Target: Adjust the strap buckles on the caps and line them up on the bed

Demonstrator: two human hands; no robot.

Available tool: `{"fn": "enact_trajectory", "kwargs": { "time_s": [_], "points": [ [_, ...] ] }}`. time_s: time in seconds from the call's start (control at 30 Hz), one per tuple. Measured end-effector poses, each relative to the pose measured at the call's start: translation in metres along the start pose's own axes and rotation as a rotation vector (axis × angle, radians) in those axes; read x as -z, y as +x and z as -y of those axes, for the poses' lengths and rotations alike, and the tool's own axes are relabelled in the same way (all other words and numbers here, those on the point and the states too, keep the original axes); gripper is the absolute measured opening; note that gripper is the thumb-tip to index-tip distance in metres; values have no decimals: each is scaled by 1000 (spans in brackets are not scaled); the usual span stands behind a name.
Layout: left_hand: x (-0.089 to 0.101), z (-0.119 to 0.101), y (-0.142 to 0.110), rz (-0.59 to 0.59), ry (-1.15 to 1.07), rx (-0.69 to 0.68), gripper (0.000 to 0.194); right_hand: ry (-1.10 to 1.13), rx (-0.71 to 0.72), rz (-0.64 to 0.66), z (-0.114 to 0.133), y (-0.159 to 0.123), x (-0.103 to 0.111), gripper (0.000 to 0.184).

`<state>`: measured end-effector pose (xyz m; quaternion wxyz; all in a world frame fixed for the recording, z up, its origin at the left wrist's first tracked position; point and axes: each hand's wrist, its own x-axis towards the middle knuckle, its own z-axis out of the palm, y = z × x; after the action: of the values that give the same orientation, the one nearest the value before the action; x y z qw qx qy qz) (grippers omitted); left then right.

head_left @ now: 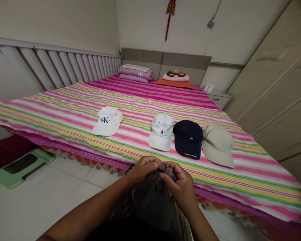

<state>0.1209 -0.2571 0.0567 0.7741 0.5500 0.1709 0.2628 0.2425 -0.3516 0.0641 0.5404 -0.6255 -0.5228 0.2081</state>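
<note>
Close to my body, a dark grey cap (154, 201) hangs between my hands, its back strap side up. My left hand (146, 167) pinches the strap from the left. From the other side my right hand (180, 180) grips the strap end between thumb and fingers. Beyond them on the bed lie a white cap with CK lettering (108, 121), a pale blue cap (162, 132), a navy cap (188, 139) and a beige cap (218, 145). The last three sit side by side, while the white one lies apart to the left.
A striped sheet (65, 110) covers the bed. Folded purple bedding (135, 73) and a pink and orange stack (175, 78) lie near the headboard (150, 55). A green stool (22, 167) stands on the floor at left, a nightstand (218, 98) at the far right.
</note>
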Motion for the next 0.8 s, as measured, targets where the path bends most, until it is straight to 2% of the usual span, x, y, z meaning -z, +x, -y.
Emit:
{"fn": "enact_trajectory", "kwargs": {
  "time_s": [0.1,0.17,0.43,0.6,0.7,0.8],
  "points": [
    [-2,2,3,-43,38,1,32,-231,235,-81,3,-3,-1,18],
    [-4,1,5,-75,100,30,29,-307,325,-109,3,-5,-2,15],
    [-10,-12,2,-93,122,-4,23,-393,379,-156,1,-6,-2,16],
    [-1,-26,0,85,255,148,26,-348,324,-93,10,-4,5,12],
    [5,-35,-2,193,356,117,24,-371,349,-49,18,-3,9,7],
    [7,-40,-5,251,297,104,23,-399,409,-15,27,-4,14,8]
  ]
}}
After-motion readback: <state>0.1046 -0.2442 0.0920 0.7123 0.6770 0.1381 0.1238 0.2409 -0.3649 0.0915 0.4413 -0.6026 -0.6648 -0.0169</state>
